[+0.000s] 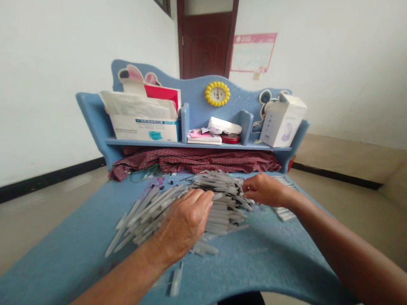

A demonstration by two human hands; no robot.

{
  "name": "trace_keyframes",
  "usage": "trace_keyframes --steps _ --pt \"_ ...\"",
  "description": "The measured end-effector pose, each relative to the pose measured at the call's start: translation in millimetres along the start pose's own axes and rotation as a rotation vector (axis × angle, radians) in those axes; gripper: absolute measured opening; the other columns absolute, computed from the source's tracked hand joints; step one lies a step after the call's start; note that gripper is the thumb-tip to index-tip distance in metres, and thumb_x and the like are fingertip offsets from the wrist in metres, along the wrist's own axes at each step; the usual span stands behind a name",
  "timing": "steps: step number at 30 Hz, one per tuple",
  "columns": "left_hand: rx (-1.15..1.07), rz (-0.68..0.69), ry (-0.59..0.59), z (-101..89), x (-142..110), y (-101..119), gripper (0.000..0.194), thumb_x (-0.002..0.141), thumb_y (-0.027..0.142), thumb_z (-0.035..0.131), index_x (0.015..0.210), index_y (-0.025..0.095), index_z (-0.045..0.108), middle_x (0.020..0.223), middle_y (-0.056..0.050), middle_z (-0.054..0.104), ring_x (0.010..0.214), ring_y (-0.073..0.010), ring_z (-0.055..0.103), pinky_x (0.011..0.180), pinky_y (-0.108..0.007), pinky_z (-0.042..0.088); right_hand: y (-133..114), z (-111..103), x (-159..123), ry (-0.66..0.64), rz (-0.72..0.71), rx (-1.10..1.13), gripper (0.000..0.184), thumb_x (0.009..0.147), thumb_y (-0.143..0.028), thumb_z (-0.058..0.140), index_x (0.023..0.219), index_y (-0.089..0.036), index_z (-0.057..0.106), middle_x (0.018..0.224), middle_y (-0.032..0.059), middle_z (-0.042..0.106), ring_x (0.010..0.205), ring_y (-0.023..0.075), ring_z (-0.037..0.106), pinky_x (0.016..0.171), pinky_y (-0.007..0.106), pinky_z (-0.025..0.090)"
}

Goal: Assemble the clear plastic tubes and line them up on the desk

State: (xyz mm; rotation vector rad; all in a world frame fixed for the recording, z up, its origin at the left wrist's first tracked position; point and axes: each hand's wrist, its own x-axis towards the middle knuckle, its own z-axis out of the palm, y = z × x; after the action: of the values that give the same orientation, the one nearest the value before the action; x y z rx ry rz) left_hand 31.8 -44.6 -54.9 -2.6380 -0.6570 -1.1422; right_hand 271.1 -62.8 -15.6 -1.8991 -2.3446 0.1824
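Above my work stands the blue desk hutch [193,101], its shelf holding a box of face masks [146,133] stuffed with papers at the left, pink notebooks [203,137] and a red tin [230,138] in the middle, and a white carton [282,123] at the right. A yellow clock [217,93] sits on the hutch's back panel. A red plaid cloth [193,161] lies bunched under the shelf along the far side of the blue desktop [251,258], and a tangle of thin greenish wires [144,173] lies at its far left.

Nothing stands between my hands and the heap of slim plastic tubes [203,207], which lies in the middle of the desk, directly under both hands. My left hand [186,224] lies on its near-left part, fingers [199,199] curled over the pale tubes; I can't tell whether they grip any. My right hand [265,190] is at the heap's far-right edge, fingertips [245,186] drawn together among the black-marked pieces; whether they pinch one is too hard to tell.

Under my left hand the tubes run diagonally, near-left to far-right. In the middle they lie mostly crosswise, left to right.
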Motion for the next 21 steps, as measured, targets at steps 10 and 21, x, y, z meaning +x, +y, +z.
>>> trace_keyframes --steps 10,21 --pt "0.020 -0.034 -0.192 4.1 -3.5 -1.0 0.014 0.086 0.007 0.045 0.087 0.014 0.057 0.082 -0.007 0.063 0.081 -0.0210 0.061 0.072 -0.034 0.052 13.6 29.3 0.7 -0.047 0.072 -0.064 0.019 0.075 -0.018 0.051 0.075 -0.018 0.070 0.064 0.0032 0.066 0.058 0.0127 0.055 0.055 0.022 0.036" --pt "0.027 -0.040 -0.211 3.8 -2.6 -2.0 0.014 0.085 0.007 0.046 0.087 0.014 0.058 0.081 -0.007 0.063 0.079 -0.0204 0.061 0.071 -0.033 0.052 14.9 12.4 -17.1 -0.022 0.046 -0.009 0.019 0.074 -0.014 0.046 0.067 -0.016 0.064 0.059 0.0009 0.061 0.053 0.0095 0.050 0.051 0.020 0.031"
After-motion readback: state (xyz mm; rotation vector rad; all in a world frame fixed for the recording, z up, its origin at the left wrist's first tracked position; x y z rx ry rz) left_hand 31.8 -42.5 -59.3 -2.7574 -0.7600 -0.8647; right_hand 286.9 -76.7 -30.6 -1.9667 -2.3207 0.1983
